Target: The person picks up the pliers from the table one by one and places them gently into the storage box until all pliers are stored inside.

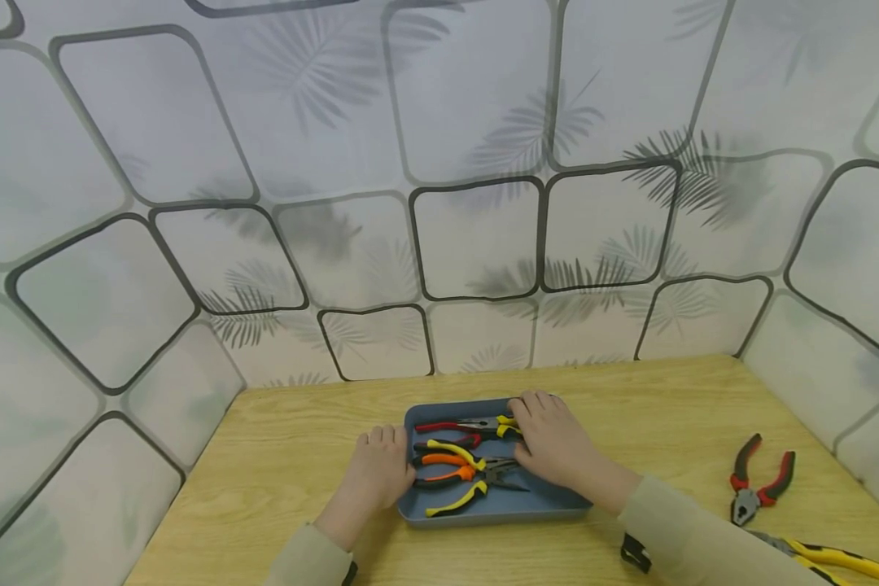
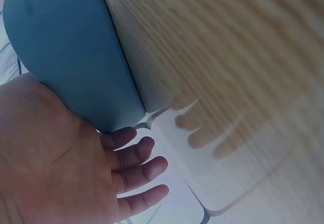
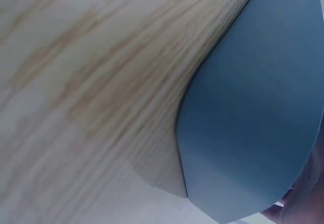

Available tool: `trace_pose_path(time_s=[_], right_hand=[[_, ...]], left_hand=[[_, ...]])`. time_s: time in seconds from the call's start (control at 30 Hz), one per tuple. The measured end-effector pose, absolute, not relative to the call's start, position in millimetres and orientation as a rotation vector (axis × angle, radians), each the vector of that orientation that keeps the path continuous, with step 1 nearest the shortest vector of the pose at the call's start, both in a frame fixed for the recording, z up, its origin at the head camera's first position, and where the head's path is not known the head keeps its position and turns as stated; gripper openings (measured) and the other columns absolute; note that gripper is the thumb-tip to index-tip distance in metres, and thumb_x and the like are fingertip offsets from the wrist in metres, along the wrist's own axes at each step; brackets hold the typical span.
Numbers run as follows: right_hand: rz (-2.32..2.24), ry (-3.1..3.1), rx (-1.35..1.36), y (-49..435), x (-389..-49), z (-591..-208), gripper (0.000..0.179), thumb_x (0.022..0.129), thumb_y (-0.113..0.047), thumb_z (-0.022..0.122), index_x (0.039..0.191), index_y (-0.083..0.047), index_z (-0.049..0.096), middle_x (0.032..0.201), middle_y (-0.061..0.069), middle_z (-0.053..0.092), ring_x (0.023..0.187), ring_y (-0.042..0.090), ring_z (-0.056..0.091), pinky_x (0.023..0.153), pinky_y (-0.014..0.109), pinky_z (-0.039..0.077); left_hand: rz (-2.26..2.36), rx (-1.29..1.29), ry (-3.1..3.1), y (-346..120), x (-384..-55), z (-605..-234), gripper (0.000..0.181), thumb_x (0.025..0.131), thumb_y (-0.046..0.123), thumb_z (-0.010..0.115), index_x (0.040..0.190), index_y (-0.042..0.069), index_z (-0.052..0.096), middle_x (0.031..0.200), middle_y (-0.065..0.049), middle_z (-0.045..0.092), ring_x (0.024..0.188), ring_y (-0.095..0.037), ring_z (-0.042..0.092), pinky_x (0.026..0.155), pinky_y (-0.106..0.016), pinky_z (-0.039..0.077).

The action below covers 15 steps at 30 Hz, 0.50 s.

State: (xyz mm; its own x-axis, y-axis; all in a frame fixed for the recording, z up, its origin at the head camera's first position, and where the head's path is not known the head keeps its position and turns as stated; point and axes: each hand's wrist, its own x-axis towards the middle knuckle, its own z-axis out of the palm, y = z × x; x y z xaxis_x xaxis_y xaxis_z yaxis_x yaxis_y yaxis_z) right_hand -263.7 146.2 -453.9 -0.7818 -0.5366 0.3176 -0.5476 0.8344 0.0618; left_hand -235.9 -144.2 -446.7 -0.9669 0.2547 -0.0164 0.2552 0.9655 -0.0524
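Observation:
A blue-grey tray [image 1: 513,517] sits on the wooden table, holding several pliers. Among them are orange-and-black pliers [image 1: 439,461], yellow-and-black long-nose pliers [image 1: 481,486] and red-handled pliers [image 1: 439,426] near the far side. My left hand [image 1: 381,468] holds the tray's left end, thumb at the rim; in the left wrist view its loosely bent fingers [image 2: 147,168] reach past the tray's corner. Over the right end, my right hand [image 1: 553,439] grips the tray, thumb on the inner side. The right wrist view shows mostly the outer wall [image 3: 248,102], with that hand largely hidden.
To the right, red-and-black pliers [image 1: 753,488] lie spread on the table [image 1: 278,456]. Nearer, yellow-handled pliers [image 1: 842,557] are partly covered by the right sleeve [image 1: 696,529]. A patterned backdrop [image 1: 476,334] closes off the back and both sides.

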Motion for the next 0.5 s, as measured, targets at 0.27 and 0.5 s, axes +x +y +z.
trace_pose_path(time_s=[0.27, 0.5], right_hand=[[0.058, -2.703, 0.807, 148.7, -263.1, -457.6, 0.05, 0.09, -0.028, 0.076, 0.13, -0.003, 0.057, 0.118, 0.015, 0.06, 0.106, 0.032, 0.058, 0.093, 0.05, 0.053], [0.063, -2.697, 0.788, 151.2, -260.6, -457.6, 0.054, 0.089, -0.03, 0.079, 0.13, -0.003, 0.058, 0.119, 0.015, 0.06, 0.107, 0.032, 0.058, 0.093, 0.05, 0.052]], left_hand=[[-0.099, 0.413, 3.113, -145.3, -236.5, -449.4, 0.042, 0.096, 0.032, 0.069, 0.12, 0.0, 0.057, 0.11, -0.016, 0.063, 0.102, -0.031, 0.06, 0.093, -0.049, 0.051], [-0.108, 0.409, 3.104, -145.3, -236.8, -449.5, 0.041, 0.096, 0.032, 0.068, 0.121, 0.001, 0.057, 0.11, -0.015, 0.062, 0.102, -0.031, 0.059, 0.093, -0.049, 0.051]])
